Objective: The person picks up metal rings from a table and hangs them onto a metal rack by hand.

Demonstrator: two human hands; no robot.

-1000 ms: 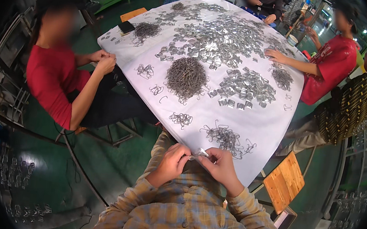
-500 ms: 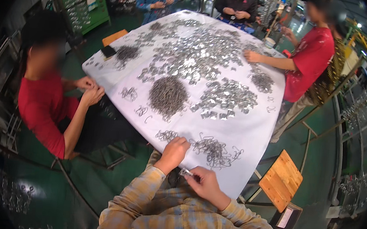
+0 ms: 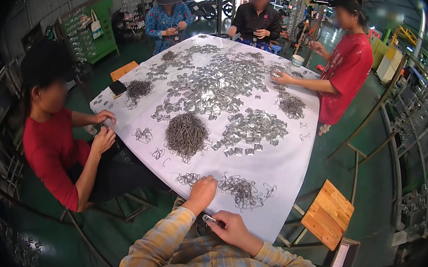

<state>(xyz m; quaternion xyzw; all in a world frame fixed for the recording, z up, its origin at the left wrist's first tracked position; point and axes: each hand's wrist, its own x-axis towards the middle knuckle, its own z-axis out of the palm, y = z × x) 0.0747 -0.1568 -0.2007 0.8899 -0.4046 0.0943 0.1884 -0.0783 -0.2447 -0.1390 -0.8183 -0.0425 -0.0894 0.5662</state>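
Note:
My left hand (image 3: 202, 193) rests at the table's near edge with its fingers curled together. It lies between a small cluster of bent wire hooks (image 3: 188, 178) and a bigger loose pile of wire hooks (image 3: 243, 192); whatever its fingertips hold is hidden. Just below the edge, my right hand (image 3: 231, 228) pinches a small shiny metal buckle (image 3: 209, 218) between thumb and fingers. Farther in stand a dense mound of wire pieces (image 3: 187, 136) and a spread of flat silvery metal buckles (image 3: 255, 129).
A white-covered table (image 3: 277, 169) fills the middle, with a large heap of metal pieces (image 3: 213, 82) across its far half. Co-workers sit or stand around it, one in red (image 3: 52, 155) at left. A wooden stool (image 3: 328, 214) stands right, a black phone (image 3: 117, 88) lies far left.
The view has tilted up, so the table sits lower in it. My hands keep nearly the same pose. The left co-worker's hands have come apart; the right co-worker's hand now holds shiny pieces.

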